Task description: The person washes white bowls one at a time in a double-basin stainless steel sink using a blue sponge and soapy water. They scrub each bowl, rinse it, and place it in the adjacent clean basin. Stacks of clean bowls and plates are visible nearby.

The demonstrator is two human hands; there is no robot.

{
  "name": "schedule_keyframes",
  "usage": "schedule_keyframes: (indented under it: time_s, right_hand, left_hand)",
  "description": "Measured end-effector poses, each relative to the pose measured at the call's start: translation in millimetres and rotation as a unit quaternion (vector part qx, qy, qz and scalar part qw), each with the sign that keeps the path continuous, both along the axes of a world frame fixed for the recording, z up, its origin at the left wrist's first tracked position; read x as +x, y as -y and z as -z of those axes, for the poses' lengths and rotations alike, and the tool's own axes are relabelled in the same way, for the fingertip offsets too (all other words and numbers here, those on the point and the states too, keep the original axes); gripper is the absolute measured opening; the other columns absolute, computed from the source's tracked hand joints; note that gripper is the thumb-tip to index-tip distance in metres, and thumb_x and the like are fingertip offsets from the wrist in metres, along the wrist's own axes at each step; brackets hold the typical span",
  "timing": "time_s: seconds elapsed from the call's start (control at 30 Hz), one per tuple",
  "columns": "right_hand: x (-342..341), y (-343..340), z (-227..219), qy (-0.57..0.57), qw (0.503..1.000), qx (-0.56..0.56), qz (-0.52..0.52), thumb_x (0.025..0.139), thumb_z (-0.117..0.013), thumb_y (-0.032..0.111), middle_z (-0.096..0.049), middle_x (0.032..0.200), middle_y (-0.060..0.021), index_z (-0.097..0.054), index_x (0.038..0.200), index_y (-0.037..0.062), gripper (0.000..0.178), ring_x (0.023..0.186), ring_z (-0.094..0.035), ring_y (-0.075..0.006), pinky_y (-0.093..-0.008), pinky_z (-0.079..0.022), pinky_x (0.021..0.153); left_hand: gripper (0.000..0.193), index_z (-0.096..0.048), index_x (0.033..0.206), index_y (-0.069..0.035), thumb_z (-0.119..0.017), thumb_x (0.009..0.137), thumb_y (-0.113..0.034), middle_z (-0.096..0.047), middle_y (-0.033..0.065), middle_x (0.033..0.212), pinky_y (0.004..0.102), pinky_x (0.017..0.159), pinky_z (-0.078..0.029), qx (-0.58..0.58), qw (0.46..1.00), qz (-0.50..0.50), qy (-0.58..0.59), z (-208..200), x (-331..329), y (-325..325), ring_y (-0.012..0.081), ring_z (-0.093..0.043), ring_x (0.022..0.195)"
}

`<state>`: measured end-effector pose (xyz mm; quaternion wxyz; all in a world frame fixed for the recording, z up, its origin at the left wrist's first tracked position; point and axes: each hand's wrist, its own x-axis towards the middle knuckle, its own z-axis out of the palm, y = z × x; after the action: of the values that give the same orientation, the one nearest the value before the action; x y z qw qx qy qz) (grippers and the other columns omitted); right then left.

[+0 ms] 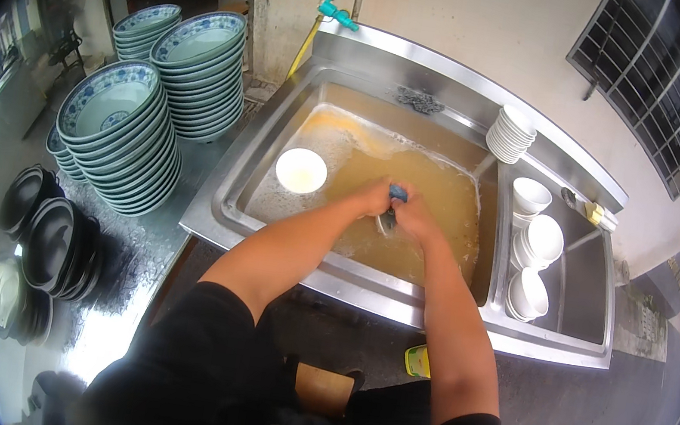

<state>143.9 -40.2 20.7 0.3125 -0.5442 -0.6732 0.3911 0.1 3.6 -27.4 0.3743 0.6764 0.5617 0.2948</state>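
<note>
Both of my hands are together above the murky water in the large steel sink basin [230,188]. My left hand [374,196] is closed, its fingertips against a small blue object [397,193]. My right hand [415,213] is closed on the other side of the same object. Below the fingers a greyish, shiny piece [386,222] shows at the water; its kind is unclear, and I cannot tell whether it joins the blue part. To the left of my hands, a white bowl [301,171] floats or rests in the foamy water.
White bowls [538,240] stand in stacks in the right-hand basin. A pile of small white dishes [512,134] sits on the sink's back ledge. Tall stacks of blue-patterned bowls [122,125] and black bowls [57,247] fill the left table. A teal tap [338,12] rises behind.
</note>
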Motion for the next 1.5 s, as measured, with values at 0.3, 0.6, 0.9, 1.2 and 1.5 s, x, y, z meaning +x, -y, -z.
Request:
schedule_keyframes:
  time_s: [0.3,0.6,0.9,1.2,1.5]
  right_hand:
    - [58,-47,59,0.25,0.959,0.079,0.109,0.082,-0.069,0.012,-0.072,0.095,-0.0172,-0.066,0.115,0.0023,0.034,0.086,-0.069,-0.028,-0.0385,-0.053,0.078]
    - [12,-7,-4,0.147,0.988,-0.034,-0.021,0.084,-0.071,0.021,-0.073,0.099,-0.0204,-0.071,0.112,0.0055,0.031,0.09,-0.07,-0.0361,-0.0408,-0.053,0.079]
    - [56,-34,43,0.444,0.89,0.046,-0.095,0.085,-0.071,0.034,-0.07,0.11,-0.0228,-0.067,0.115,0.001,0.045,0.098,-0.068,-0.0376,-0.0443,-0.052,0.087]
    - [-30,35,-56,-0.099,0.964,0.231,0.091,0.092,-0.066,0.016,-0.065,0.104,-0.0172,-0.067,0.107,0.003,0.02,0.092,-0.061,-0.0367,-0.0462,-0.049,0.089]
    - [-23,-4,-41,0.025,0.883,0.436,0.171,0.091,-0.062,0.013,-0.066,0.109,-0.0186,-0.068,0.109,0.0038,0.021,0.099,-0.06,-0.0379,-0.0453,-0.047,0.095]
  left_hand:
    - [0.029,-0.063,0.118,0.0,-0.056,0.09,-0.004,-0.069,0.0177,0.105,0.0379,0.061,-0.054,-0.264,0.963,0.049,0.015,-39,10,3,0.027,-0.069,0.082]
    - [0.023,-0.064,0.112,-0.004,-0.051,0.093,-0.001,-0.07,0.0173,0.104,0.0439,0.07,-0.057,-0.22,0.916,-0.192,0.276,-45,6,14,0.0326,-0.069,0.093]
    - [0.046,-0.051,0.135,-0.009,-0.04,0.092,0.0,-0.062,0.0144,0.128,0.0404,0.093,-0.049,-0.05,0.901,-0.227,0.366,-59,-2,3,0.0277,-0.061,0.113]
    - [0.062,-0.057,0.132,-0.01,-0.038,0.102,-0.06,-0.063,0.0118,0.13,0.0385,0.107,-0.04,-0.222,0.764,-0.143,0.589,-77,-1,9,0.0241,-0.057,0.123]
    - [0.038,-0.062,0.113,-0.024,-0.05,0.098,-0.056,-0.067,-0.001,0.109,0.0422,0.085,-0.051,-0.317,0.743,0.065,0.586,-81,16,24,0.0158,-0.063,0.098]
